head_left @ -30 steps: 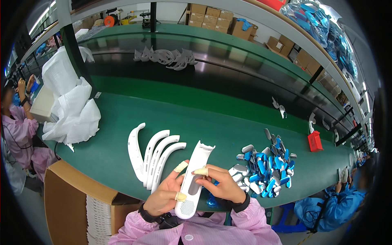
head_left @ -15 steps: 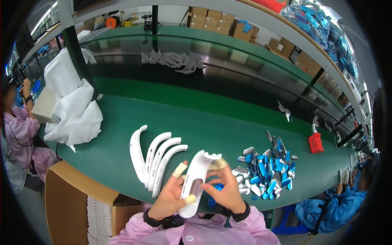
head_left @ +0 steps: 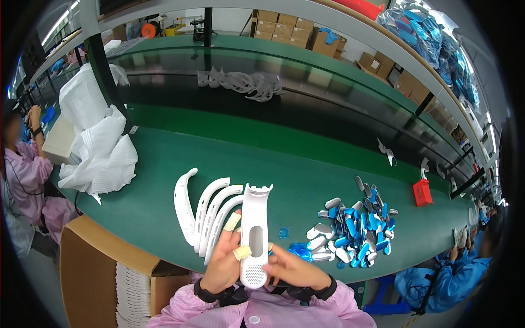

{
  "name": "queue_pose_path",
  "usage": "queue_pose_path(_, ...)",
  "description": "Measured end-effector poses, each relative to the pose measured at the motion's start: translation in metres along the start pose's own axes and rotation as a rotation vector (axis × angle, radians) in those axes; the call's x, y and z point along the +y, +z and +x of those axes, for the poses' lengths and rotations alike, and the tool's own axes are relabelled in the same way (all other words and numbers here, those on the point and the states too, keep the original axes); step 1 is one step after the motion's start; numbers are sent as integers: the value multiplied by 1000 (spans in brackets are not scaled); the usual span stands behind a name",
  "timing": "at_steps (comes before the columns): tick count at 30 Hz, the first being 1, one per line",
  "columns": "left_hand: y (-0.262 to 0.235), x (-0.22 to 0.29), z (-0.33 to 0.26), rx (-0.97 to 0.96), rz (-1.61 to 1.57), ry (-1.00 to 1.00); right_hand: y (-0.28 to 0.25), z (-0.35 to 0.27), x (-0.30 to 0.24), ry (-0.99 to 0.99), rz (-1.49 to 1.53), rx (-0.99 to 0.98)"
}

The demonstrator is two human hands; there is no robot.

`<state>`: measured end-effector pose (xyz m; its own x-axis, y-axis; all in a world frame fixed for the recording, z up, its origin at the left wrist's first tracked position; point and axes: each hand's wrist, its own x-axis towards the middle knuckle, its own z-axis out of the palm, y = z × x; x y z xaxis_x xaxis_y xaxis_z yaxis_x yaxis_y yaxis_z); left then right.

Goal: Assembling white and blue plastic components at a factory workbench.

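A white curved plastic housing [head_left: 255, 218] stands upright in front of me, with an oval opening in its middle, a patch of small holes at its lower end and a notched top edge. My left hand [head_left: 221, 265] grips its left side, pale tape wrapped round some fingertips. Against its lower right edge, my right hand [head_left: 295, 269] holds thumb and fingers; some of these fingers are hidden. Several similar white housings [head_left: 184, 210] lie side by side on the left. Crumpled blue film [head_left: 299, 251] lies just beyond my right hand, near a small blue film piece [head_left: 283, 233].
A pile of blue and silver oval pieces [head_left: 355, 227] covers the table's right part. A conveyor [head_left: 328, 106] behind carries white parts [head_left: 240, 83]. White foam wrap [head_left: 104, 153] stands left, above a cardboard box [head_left: 104, 268] of stacked white parts. A red bin [head_left: 422, 192] is at far right. Co-workers sit both sides.
The held housing has turned from tilted to upright, its opening facing me. My right hand has moved down from its upper part to its lower right edge. White parts on the conveyor have shifted right.
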<state>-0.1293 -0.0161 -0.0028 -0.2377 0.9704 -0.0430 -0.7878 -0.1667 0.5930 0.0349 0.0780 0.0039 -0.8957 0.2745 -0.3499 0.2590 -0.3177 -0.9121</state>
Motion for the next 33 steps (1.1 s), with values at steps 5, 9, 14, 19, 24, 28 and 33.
queue_pose_path(5,-1,-2,1,44,146,89,14,-2,7,37,180,-29)
queue_pose_path(9,-20,11,-3,123,731,375,-7,-5,-4,-88,308,216)
queue_pose_path(14,-52,50,-3,584,1685,516,-102,14,7,-222,326,614)
queue_pose_path(19,-90,53,-4,492,1339,217,-123,1,0,-348,-176,970)
queue_pose_path(24,-87,46,-2,383,1360,213,-109,-24,19,-239,-1250,876)
queue_pose_path(28,-69,38,-2,371,1507,412,-102,-29,20,-206,-1288,980)
queue_pose_path(33,-15,34,-7,268,1121,297,-80,-21,1,-380,-871,1006)
